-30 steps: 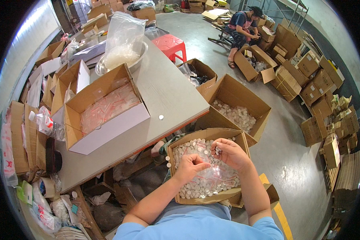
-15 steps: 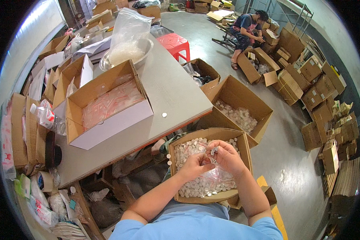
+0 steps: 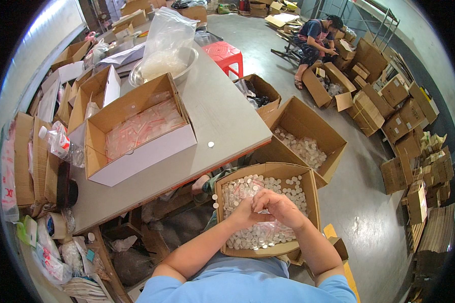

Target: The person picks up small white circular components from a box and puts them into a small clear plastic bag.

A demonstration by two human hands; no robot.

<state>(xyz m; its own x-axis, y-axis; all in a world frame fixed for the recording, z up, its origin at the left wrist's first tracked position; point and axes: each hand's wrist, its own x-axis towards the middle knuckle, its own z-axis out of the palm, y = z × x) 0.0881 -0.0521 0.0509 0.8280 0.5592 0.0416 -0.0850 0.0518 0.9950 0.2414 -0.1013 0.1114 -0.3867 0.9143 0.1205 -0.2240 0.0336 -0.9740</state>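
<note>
My two hands meet over a cardboard box on my lap, filled with small white round discs. Clear plastic bags with red stripes lie among the discs, under my hands. My left hand is closed, thumb and fingers pinching what looks like a clear plastic bag, mostly covered by the other hand. Bent over those fingertips, my right hand is closed too; whatever its fingers hold is hidden.
On the table at left stand a box of red-striped clear bags, a metal bowl and a single disc. Another box of discs adjoins mine. A person sits among cartons beyond a red stool.
My right hand has come down and left, its fingers now over my left fingertips. The white piece that showed in its fingers is hidden now. The view has shifted slightly.
</note>
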